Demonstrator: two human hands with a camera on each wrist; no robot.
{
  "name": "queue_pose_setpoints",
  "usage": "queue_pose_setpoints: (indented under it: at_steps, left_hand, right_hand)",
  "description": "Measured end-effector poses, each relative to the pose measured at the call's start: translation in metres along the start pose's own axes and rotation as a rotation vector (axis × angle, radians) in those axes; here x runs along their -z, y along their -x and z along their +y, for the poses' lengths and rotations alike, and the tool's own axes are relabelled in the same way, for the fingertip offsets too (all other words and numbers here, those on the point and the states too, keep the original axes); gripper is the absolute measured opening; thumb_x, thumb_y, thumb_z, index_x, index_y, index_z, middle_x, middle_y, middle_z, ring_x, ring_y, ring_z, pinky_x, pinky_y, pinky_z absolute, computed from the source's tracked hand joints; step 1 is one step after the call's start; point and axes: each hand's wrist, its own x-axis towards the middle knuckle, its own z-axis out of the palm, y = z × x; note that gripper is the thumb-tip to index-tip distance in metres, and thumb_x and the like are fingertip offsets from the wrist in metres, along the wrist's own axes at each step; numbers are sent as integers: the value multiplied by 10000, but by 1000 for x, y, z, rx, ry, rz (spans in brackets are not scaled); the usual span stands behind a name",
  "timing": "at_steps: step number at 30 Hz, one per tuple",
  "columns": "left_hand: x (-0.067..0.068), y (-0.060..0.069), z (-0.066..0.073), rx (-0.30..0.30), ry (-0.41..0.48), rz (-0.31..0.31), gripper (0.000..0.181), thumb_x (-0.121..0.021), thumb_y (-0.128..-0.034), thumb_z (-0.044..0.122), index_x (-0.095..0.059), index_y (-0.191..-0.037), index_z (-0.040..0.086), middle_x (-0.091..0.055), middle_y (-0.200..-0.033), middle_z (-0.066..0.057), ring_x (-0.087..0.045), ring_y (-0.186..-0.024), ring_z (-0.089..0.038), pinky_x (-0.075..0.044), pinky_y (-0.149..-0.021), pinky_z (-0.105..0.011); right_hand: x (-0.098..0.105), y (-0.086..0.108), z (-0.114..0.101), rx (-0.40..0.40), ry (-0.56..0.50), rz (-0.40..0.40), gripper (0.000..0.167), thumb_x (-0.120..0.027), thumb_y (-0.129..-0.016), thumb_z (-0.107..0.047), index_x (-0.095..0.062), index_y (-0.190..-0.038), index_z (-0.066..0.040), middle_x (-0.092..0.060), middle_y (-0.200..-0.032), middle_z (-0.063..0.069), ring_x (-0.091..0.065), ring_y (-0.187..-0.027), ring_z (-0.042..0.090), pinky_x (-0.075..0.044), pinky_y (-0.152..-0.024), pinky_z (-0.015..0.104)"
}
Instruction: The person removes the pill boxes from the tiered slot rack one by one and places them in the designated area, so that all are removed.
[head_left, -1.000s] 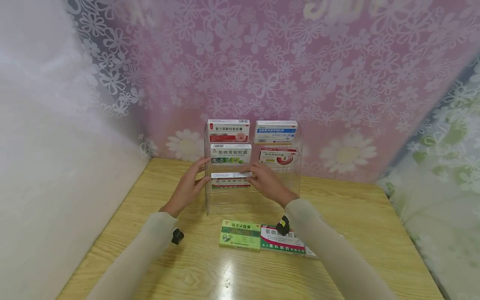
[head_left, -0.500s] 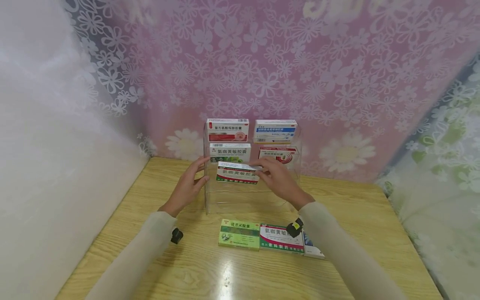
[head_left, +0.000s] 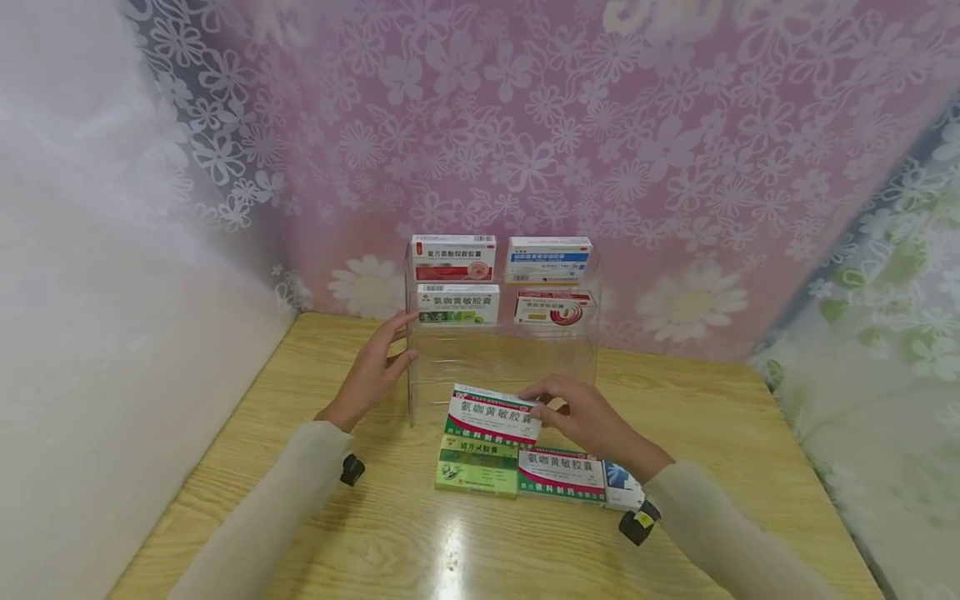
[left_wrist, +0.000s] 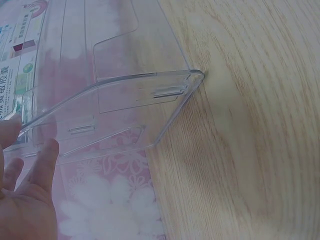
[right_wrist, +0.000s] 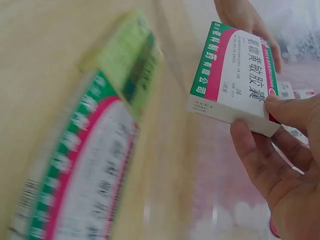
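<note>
The right hand (head_left: 592,417) pinches the right end of a white, red and green medicine box (head_left: 491,417), held in front of the clear rack's lower tiers; in the right wrist view the thumb lies on the face of that box (right_wrist: 235,75) and fingers are beneath it. At the left side of the clear rack (head_left: 517,350), the left hand (head_left: 367,375) touches the edge with its fingers apart. The left wrist view shows this hand (left_wrist: 32,190) beside the rack's side panel (left_wrist: 125,95). Four boxes stand in the upper two tiers, among them a white and green one (head_left: 458,306).
On the table (head_left: 375,533), in front of the rack, lie a green box (head_left: 476,471), a second white, red and green box (head_left: 562,477) and a white and blue box (head_left: 622,487) in a row. A flowered curtain (head_left: 525,125) hangs behind the rack.
The right hand has lifted the box out of the rack's third tier and brought it down and forward, towards the row on the table. The left hand has stayed at the rack's side.
</note>
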Motion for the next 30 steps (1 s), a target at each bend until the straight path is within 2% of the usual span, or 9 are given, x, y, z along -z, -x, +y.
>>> queue_pose_setpoints:
  at_steps: [7, 11, 15, 19, 25, 28, 30]
  left_hand:
    - [1, 1, 1, -7, -15, 11, 667, -638, -1101, 70, -395, -1692, 259, -258, -1806, -113, -511, -1517, -416, -569, -1124, -583]
    - [1, 1, 2, -4, -10, 12, 666, -640, -1100, 73, -397, -1692, 260, -262, -1805, -105, -512, -1518, -408, -568, -1125, -587]
    - [1, 1, 3, -17, 0, 6, 668, -646, -1098, 69, -396, -1694, 241, -262, -1804, -117, -513, -1515, -420, -566, -1119, -603]
    - [0, 2, 3, -17, 5, 4, 655, -639, -1106, 91, -395, -1694, 248, -262, -1804, -103, -508, -1520, -415, -564, -1125, -603]
    - [1, 1, 2, -17, 15, -3, 648, -623, -1116, 86, -390, -1694, 262, -249, -1809, -79, -495, -1531, -407, -561, -1133, -608]
    - [1, 1, 2, -10, 18, -2, 656, -624, -1111, 68, -393, -1692, 267, -255, -1807, -73, -498, -1531, -400, -563, -1135, -599]
    - [1, 1, 3, -7, 25, -2, 656, -624, -1109, 57, -396, -1691, 256, -257, -1806, -83, -497, -1530, -406, -561, -1134, -603]
  right_hand:
    - [-27, 27, 8, -11, -108, -123, 244, -688, -1102, -243, -751, -1335, -208, -744, -1310, 10, -689, -1098, 143, -644, -884, 262]
    - [-44, 34, 10, -20, -152, -200, 227, -696, -1096, -271, -757, -1310, -224, -747, -1297, -9, -687, -1084, 105, -628, -918, 269]
    - [-60, 39, 13, -22, -158, -250, 206, -734, -1070, -274, -766, -1271, -245, -751, -1216, -54, -681, -1027, 67, -613, -916, 264]
    - [-69, 41, 15, -2, -107, -270, 197, -766, -1048, -290, -770, -1242, -263, -742, -1144, -104, -651, -971, 17, -590, -862, 241]
    - [-73, 41, 16, 39, -27, -297, 214, -750, -1056, -331, -761, -1260, -267, -728, -1165, -129, -640, -988, -12, -611, -862, 251]
    - [-74, 41, 15, 60, 59, -293, 227, -743, -1061, -356, -760, -1271, -273, -710, -1195, -140, -618, -996, -19, -617, -953, 308]
    - [-76, 41, 15, 90, 141, -276, 233, -741, -1061, -372, -758, -1282, -299, -681, -1239, -150, -609, -1057, 7, -604, -1004, 351]
